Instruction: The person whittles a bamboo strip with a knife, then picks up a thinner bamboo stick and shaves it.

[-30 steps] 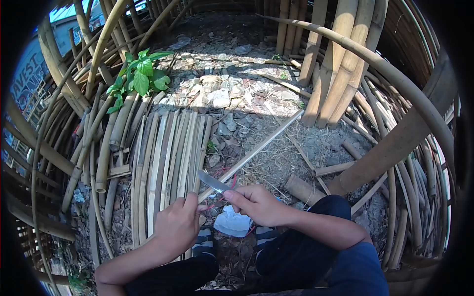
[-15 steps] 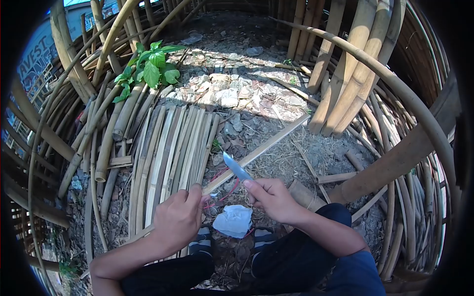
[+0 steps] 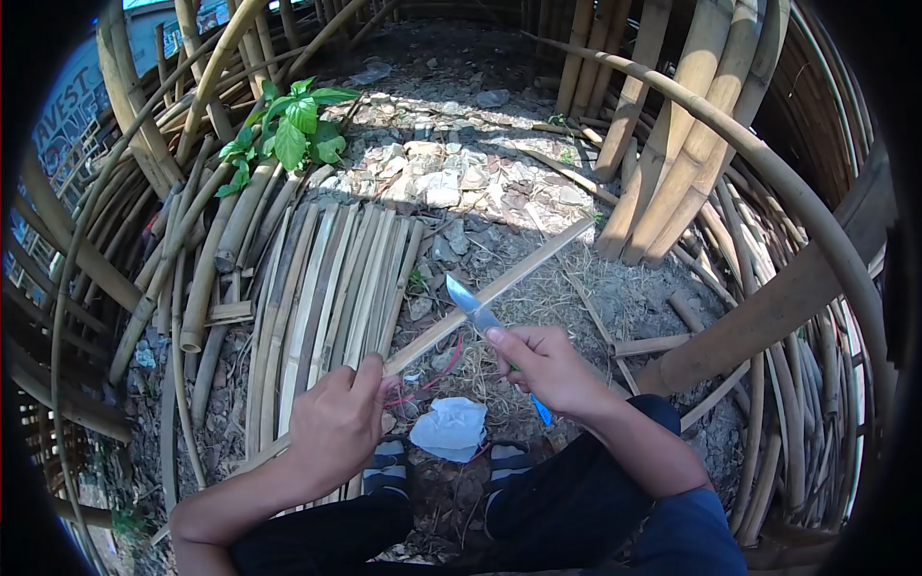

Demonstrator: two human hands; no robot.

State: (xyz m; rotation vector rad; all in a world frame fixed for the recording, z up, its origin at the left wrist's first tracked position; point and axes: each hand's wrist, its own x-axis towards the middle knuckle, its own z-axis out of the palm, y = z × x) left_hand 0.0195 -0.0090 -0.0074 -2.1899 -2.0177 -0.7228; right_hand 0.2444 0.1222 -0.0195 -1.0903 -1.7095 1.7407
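Observation:
My left hand [image 3: 336, 422] is closed around a long bamboo strip [image 3: 523, 275], which runs from under my left forearm up and away to the right. In my right hand [image 3: 547, 370] is a knife [image 3: 468, 300] with a shiny blade; a bit of its blue handle end shows below my fist. The blade lies across the strip, its tip pointing up and left. Just left of my hands, many split bamboo strips [image 3: 331, 288] lie side by side on the ground.
A crumpled white plastic bag [image 3: 449, 429] lies between my feet, beside a red string [image 3: 447, 370]. Thick bamboo poles [image 3: 687, 144] lean at the right. A leafy green plant [image 3: 293, 125] grows at the upper left. Stones and dry leaves cover the ground ahead.
The knife and my right hand have moved a little farther along the strip, up and to the right. The blue handle end has come into view. My left hand keeps its grip.

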